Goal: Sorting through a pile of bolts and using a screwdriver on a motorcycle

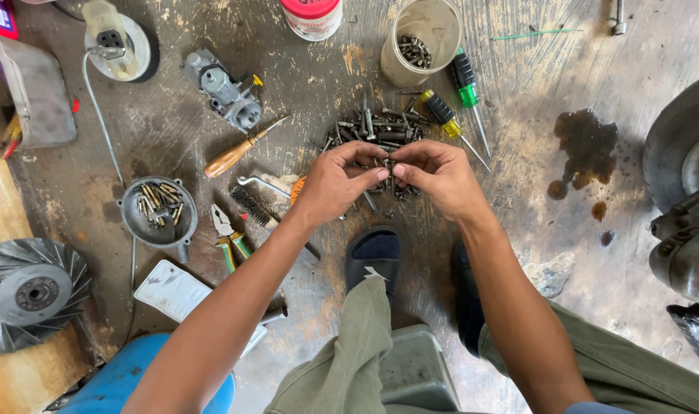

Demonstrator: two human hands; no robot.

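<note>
Two hands meet over a heap of bolts and screws (380,130) on the stained concrete floor (533,77): the left hand (335,182) and the right hand (439,178) are both pinched narrow, fingertips together on a small bolt (388,167) held between them just above the near edge of the heap. Just beyond the heap stands a pale plastic tub (422,42) with a few more screws in its bottom, and beside it lie a green-handled screwdriver (470,96) and a yellow-and-black screwdriver (449,123), both close to the right hand. To the left of the left hand lie a wire brush (253,205), a wooden-handled tool (238,153), green-handled pliers (228,234) and a round metal cover (159,213) holding brass-coloured screws. Farther back sits a grey carburettor (225,90), with a red-lidded white container (311,17) near the top edge. A finned fan wheel (29,291) rests at the far left, a white plate (173,291) lies near the left forearm, and a blue stool (111,379) shows below it. A dark oil stain (583,146) spreads on the floor right of the hands, and a tyre and engine parts (683,199) crowd the right edge. A dark sandal (372,257) sits directly below the hands.
</note>
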